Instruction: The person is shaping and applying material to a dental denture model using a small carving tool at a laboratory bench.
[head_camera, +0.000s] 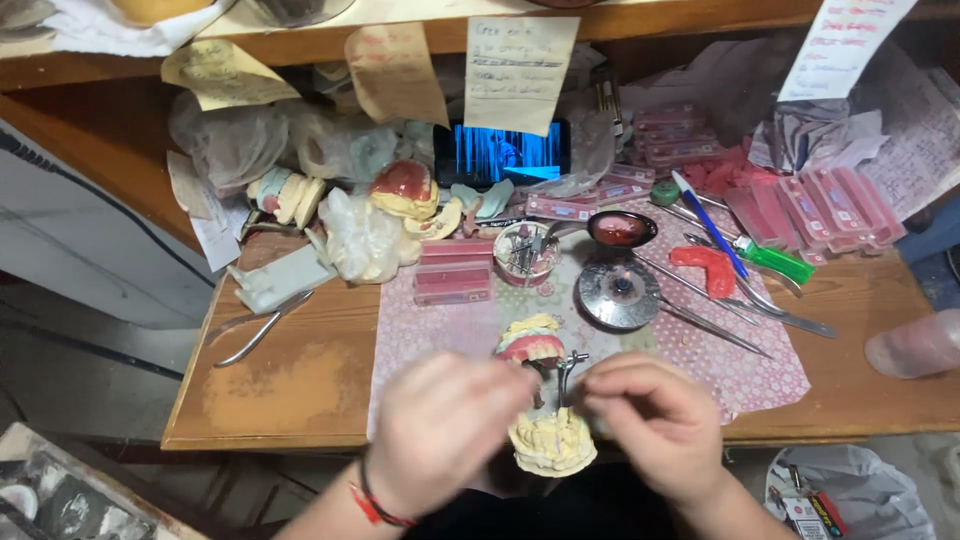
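left hand (440, 425): blurred, fingers curled at articulator (548, 400), grip unclear | articulator: at desk edge between hands, pink denture on top | right hand (655, 420): curled, hold unclear | risk: casts may slip, drop off edge

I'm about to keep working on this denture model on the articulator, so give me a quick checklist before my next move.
1. Left hand on the articulator: cannot tell, blurred.
2. Right hand grip: cannot tell, blurred.
3. Yellow plaster cast in view between the hands: ok.
4. Pink wax denture seated on top: ok.
5. Metal instruments lying apart on the patterned mat: ok.
6. Bowl of red wax upright: ok.
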